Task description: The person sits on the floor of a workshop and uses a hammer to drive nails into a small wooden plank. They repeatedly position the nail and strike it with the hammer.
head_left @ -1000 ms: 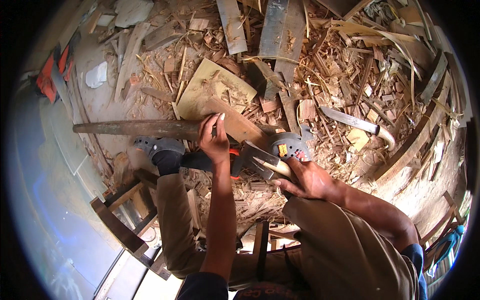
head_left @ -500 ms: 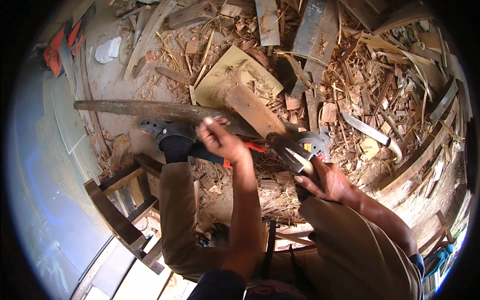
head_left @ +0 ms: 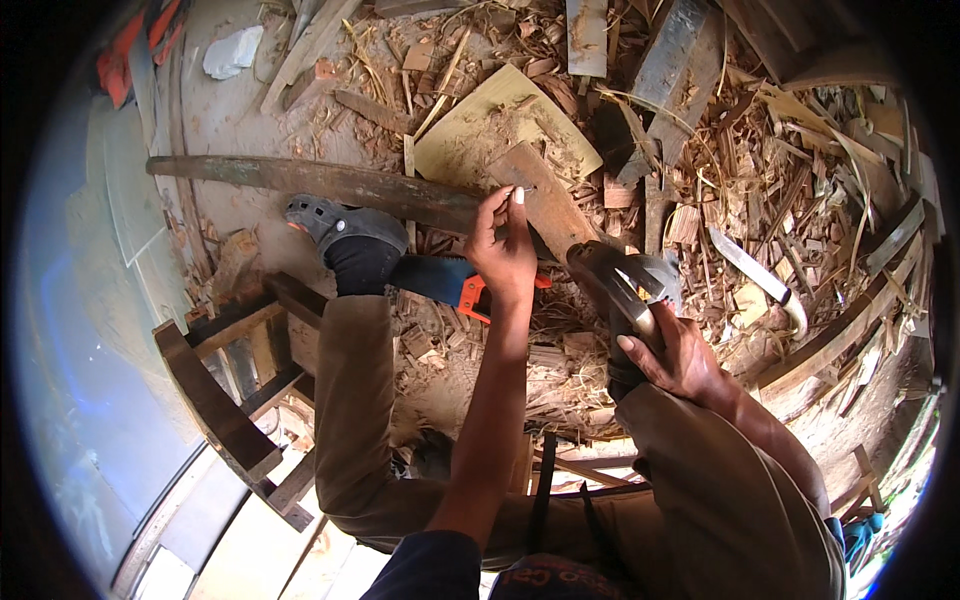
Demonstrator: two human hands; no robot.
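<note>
Wood chips (head_left: 740, 190) & offcuts litter a dusty floor (head_left: 240, 225), thickest toward the R side of view. L hand (head_left: 503, 255) is over a short brown plank (head_left: 560, 215); thumb & index tips sit close together at the plank's L edge, upper half — narrow gap, can't tell if they pinch anything small or touch the wood. R hand (head_left: 690, 358) is wrapped round the pale handle of a hammer (head_left: 628, 293), its dark head pointing up-left, close to the plank's near end; contact unclear. Writing: reddish lettering shows on the dark shirt (head_left: 560, 578), bottom edge, partly cut off & not cleanly legible. Plank's far end overlaps a yellowish board (head_left: 490, 125) in view; a long dark beam (head_left: 300, 178) runs off L from beside the plank. Saw w/ orange handle (head_left: 472, 295) lies btwn L shoe (head_left: 350, 235) & R shoe (head_left: 664, 275), below the beam. Curved knife (head_left: 750, 262) lies farther R, well apart from R hand. Most room around the hands is toward upper L, where pale floor shows past the beam — R side is bounded by chips & a long curved board (head_left: 850, 325).
</note>
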